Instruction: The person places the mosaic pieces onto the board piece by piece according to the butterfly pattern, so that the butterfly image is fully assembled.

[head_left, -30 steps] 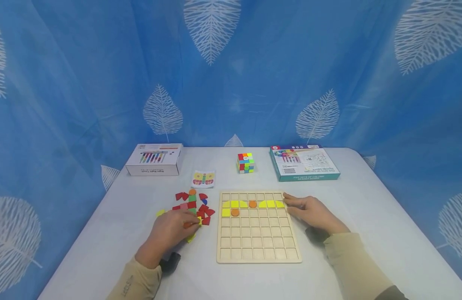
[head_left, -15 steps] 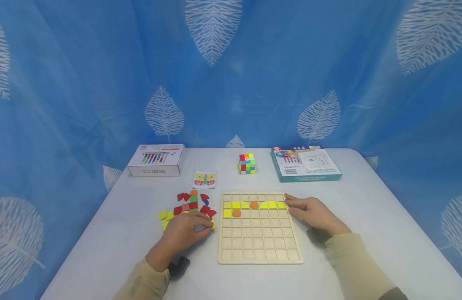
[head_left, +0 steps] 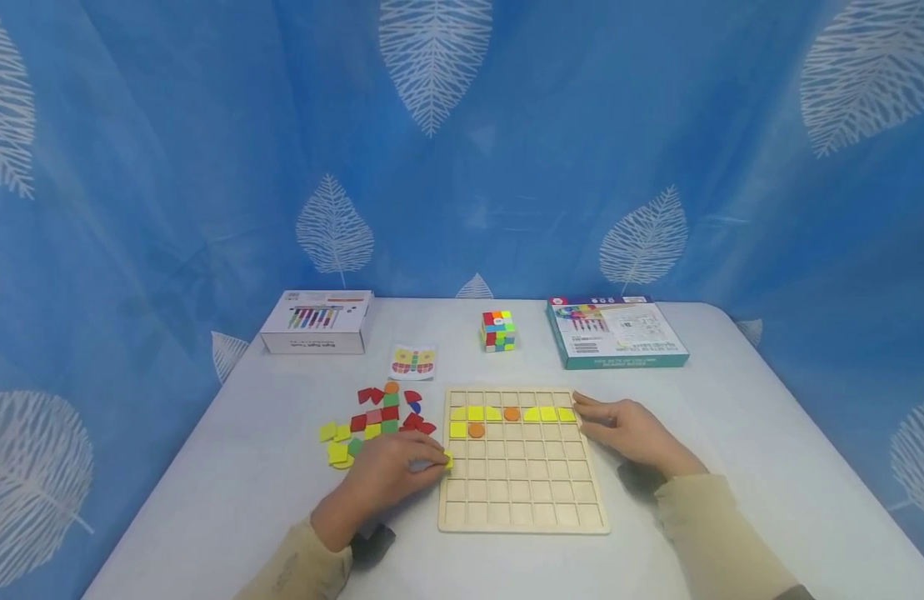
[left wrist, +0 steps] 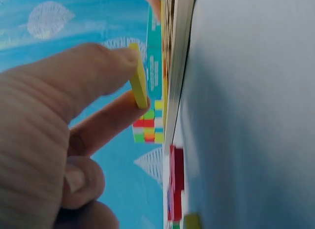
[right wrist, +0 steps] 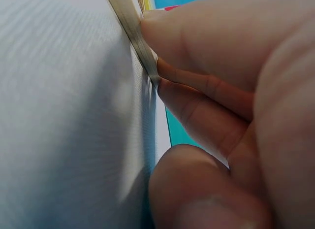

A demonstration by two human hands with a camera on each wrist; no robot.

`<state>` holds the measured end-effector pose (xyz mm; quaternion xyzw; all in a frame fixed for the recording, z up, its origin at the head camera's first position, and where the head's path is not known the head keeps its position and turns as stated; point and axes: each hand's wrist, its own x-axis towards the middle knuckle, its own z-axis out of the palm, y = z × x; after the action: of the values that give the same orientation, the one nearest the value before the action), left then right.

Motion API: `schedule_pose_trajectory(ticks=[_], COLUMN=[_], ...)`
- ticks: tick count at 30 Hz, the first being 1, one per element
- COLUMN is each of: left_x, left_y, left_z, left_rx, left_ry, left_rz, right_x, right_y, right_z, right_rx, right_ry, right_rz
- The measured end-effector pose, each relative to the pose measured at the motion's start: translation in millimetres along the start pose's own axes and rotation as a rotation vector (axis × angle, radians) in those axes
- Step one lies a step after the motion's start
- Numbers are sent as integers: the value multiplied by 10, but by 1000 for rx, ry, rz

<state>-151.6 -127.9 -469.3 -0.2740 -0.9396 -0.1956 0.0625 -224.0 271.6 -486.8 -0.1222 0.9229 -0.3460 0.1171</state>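
Note:
My left hand (head_left: pixel 396 471) pinches a yellow tile (left wrist: pixel 139 81) between thumb and index finger, over the left edge of the wooden grid board (head_left: pixel 499 492). In the left wrist view the tile is tilted and raised off the table, its other fingers curled behind. At the board's upper right side, my right hand (head_left: pixel 632 429) touches the edge with thumb and fingertips, its fingers fairly straight. Yellow pieces and an orange disc (head_left: pixel 511 414) lie in the board's second row. Below them sit a yellow square (head_left: pixel 457 430) and another orange disc (head_left: pixel 476 430).
Left of the board lie loose red, green and yellow tiles (head_left: pixel 337 452). Behind them is a pattern card (head_left: pixel 412 363) with a butterfly-like design. A puzzle cube (head_left: pixel 498 332) stands farther back, between a white box (head_left: pixel 317 322) and a teal-edged box (head_left: pixel 617 333).
My left hand has moved right, from the loose tiles to the board's left edge, carrying the yellow tile. The right hand stays at the board's edge.

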Motion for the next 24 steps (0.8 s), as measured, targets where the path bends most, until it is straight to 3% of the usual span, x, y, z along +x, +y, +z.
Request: schedule_pose_trajectory(ticks=[4, 10, 14, 18, 24], left_x=[135, 512, 703, 775, 788], left_y=[78, 294, 370, 381, 338], left_z=[34, 91, 167, 191, 268], left_rx=[-25, -15, 21, 12, -41], left_ry=[-28, -59, -85, -101, -117], left_rz=[16, 35, 3, -55, -31], right_x=[-11, -17, -28, -29, -19], right_y=[12, 28, 19, 3, -6], right_z=[-21, -42, -21, 3, 29], right_rx=[2, 9, 23, 22, 1], right_ry=[2, 7, 1, 5, 13], right_rz=[10, 18, 3, -30, -20])
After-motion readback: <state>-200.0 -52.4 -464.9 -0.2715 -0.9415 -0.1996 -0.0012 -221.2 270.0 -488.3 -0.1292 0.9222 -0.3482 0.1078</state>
